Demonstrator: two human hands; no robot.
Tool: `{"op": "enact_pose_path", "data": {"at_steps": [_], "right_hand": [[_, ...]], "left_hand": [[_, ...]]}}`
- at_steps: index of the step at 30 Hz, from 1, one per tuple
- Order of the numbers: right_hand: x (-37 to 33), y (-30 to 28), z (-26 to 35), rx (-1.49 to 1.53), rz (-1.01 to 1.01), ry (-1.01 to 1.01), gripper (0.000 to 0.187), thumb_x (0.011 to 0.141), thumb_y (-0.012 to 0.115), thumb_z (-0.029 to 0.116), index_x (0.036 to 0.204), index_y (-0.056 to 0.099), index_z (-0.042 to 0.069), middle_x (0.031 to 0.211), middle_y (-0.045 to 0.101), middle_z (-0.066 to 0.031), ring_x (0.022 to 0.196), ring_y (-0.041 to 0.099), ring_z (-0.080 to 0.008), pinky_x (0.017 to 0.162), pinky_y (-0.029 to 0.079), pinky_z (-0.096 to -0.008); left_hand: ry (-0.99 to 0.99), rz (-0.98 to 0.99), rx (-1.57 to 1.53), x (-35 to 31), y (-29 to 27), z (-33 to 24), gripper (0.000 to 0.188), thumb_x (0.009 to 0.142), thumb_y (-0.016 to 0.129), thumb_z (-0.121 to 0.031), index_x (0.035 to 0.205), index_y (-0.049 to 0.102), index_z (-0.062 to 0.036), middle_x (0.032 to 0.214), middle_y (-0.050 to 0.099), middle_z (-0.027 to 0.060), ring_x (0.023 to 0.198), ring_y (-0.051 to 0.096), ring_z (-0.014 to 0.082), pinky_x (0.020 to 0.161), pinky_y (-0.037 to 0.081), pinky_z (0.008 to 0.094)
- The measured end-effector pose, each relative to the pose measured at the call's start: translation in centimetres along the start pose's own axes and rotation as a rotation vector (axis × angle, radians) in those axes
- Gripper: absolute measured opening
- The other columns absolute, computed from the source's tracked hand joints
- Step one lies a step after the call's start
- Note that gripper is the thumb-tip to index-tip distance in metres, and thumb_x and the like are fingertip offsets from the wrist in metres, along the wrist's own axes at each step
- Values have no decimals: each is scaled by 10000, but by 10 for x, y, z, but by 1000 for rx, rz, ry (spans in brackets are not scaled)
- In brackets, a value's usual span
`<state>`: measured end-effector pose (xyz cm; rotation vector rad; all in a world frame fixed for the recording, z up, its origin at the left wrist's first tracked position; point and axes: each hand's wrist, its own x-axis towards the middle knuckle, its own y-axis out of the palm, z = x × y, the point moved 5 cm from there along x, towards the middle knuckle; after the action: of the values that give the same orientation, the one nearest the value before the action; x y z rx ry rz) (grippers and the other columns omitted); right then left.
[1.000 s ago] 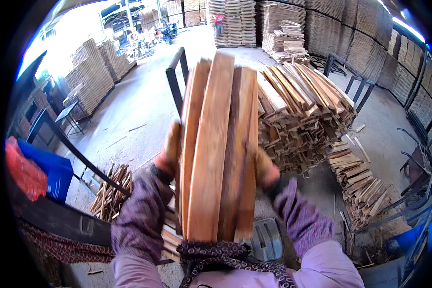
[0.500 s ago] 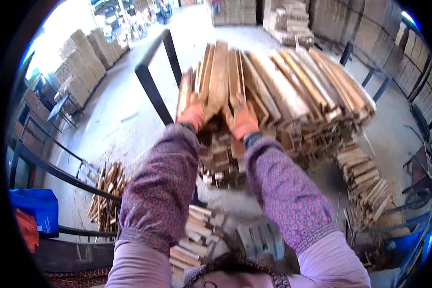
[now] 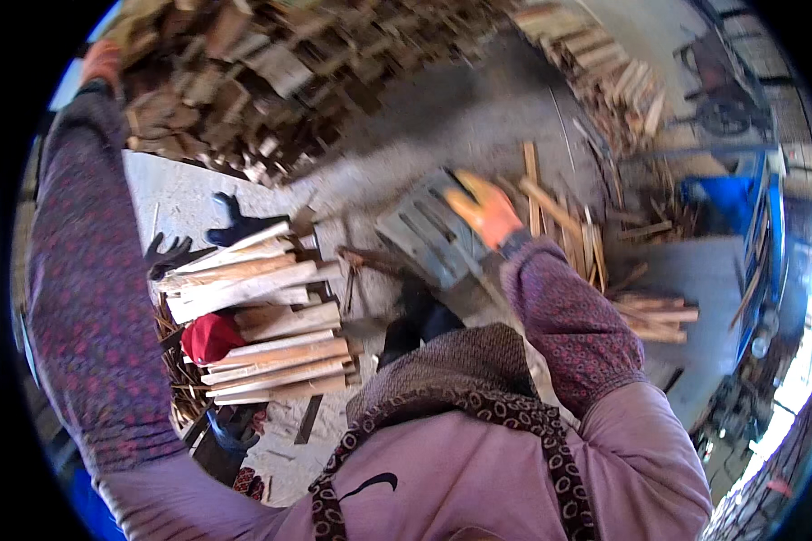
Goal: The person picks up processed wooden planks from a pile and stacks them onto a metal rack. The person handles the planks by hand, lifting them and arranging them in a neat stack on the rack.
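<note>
My left hand (image 3: pixel 102 63), in an orange glove, is stretched far out to the upper left rim. It is beside the large wood stack (image 3: pixel 280 72), and its fingers are cut off or hidden, so I cannot make out a grip. My right hand (image 3: pixel 492 216), also gloved in orange, is open with its fingers apart and slightly blurred. It hovers over the edge of a grey slotted plastic stool (image 3: pixel 419 236), with nothing visible in it. Loose wooden strips (image 3: pixel 559 216) lie just right of that hand.
Pale wood slats (image 3: pixel 280 361) lie in a pile at the left, with a red cap (image 3: pixel 212 338) on them and a dark glove (image 3: pixel 170 254) nearby. More stacked sticks (image 3: pixel 604 68) stand at the upper right. A grey board (image 3: pixel 695 288) and a blue frame (image 3: pixel 762 261) are at the right.
Both hands have left the boards on top of the stack. My right hand has come down and back; my left has swung out leftward. The view has turned down and right.
</note>
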<state>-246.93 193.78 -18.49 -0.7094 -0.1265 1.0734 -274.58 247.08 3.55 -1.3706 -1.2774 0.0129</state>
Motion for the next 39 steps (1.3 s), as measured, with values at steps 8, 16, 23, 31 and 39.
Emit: {"op": "enact_pose_path", "data": {"at_steps": [8,16,23,31,39], "right_hand": [[-534,-7,-325,455,-279,1507,670,920,659,534,1302,624,-15,1203,655,-140,1029,615,-302,865,475,-473],[-527,70,-498,608,-31,1497,688,926,654,554,1450,567,116,1345,660,-108,1127,624,-306,935,462,-483],[-380,177,-657,950,-153,1490,814,906,638,653,1522,482,143,1449,581,-137,1271,565,-355,1060,435,-511],[-322,302,-816,1525,-712,1399,759,920,641,579,1495,487,107,1473,562,-140,1318,540,-361,1116,415,-504],[-298,220,-697,1931,-763,775,629,954,650,435,1428,538,38,1454,580,-141,1322,541,-355,1162,401,-493]], "left_hand": [[102,156,-404,-280,21,-205,835,838,746,-400,1530,387,-100,1603,363,197,1446,388,382,1181,327,530],[-43,1561,-192,-755,56,-355,795,826,722,-489,1477,490,-95,1565,423,234,1424,412,417,1172,312,576],[-20,1756,69,-872,37,-381,792,826,707,-537,1468,534,-105,1553,433,269,1422,391,488,1163,301,625],[-66,1814,173,-916,87,-366,715,821,723,-486,1441,573,-162,1562,433,232,1370,382,584,1135,331,651],[-140,1808,89,-892,66,-361,688,847,700,-490,1417,579,-126,1564,435,210,1372,410,530,1135,361,605]]}}
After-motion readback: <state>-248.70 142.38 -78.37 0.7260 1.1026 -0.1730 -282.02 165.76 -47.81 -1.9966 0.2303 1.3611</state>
